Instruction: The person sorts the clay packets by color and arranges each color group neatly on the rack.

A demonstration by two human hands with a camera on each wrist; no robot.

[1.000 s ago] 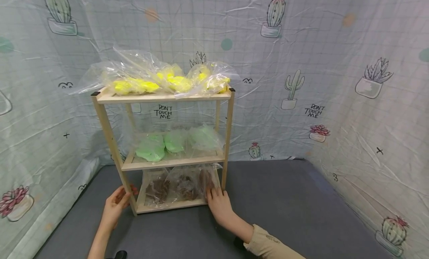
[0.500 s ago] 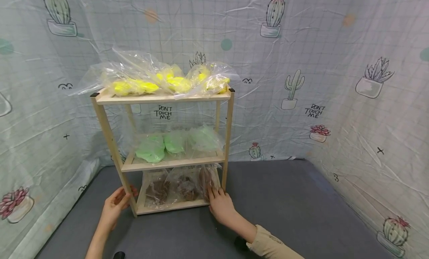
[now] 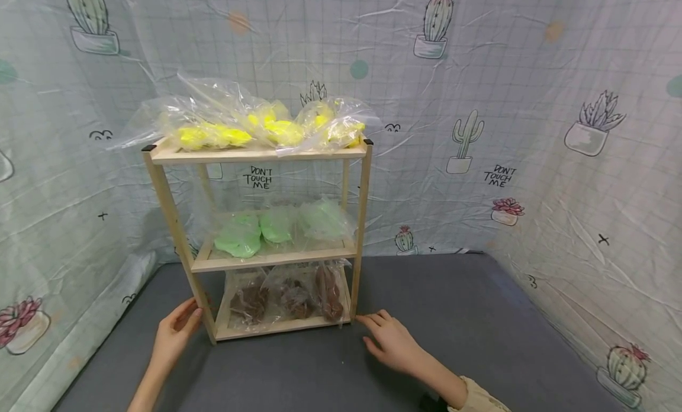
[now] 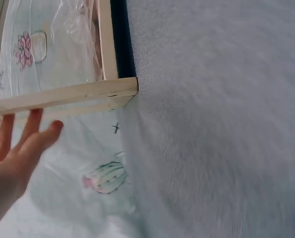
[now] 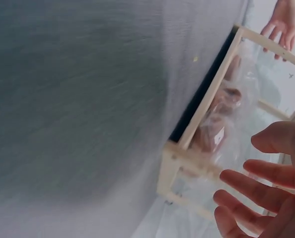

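Observation:
A small wooden three-tier rack (image 3: 274,158) stands on the dark grey surface. On its bottom tier lie clear plastic bags with brown contents, among them the right-hand bag (image 3: 328,290) by the right post. My left hand (image 3: 173,335) touches the left front post low down with extended fingertips, its thumb apart from the post in the left wrist view. My right hand (image 3: 393,344) is just outside the foot of the right front post (image 3: 358,282), fingers spread and holding nothing. Whether its fingertips touch the post, I cannot tell.
Clear bags with green contents (image 3: 237,237) sit on the middle tier. Bags with yellow contents (image 3: 285,132) lie on the top tier, their loose plastic overhanging its ends. A cactus-print sheet (image 3: 426,211) encloses the back and both sides.
My right hand has let go of the right-hand brown bag and drawn out rightward past the post. My left hand's fingers have withdrawn slightly from behind the left post.

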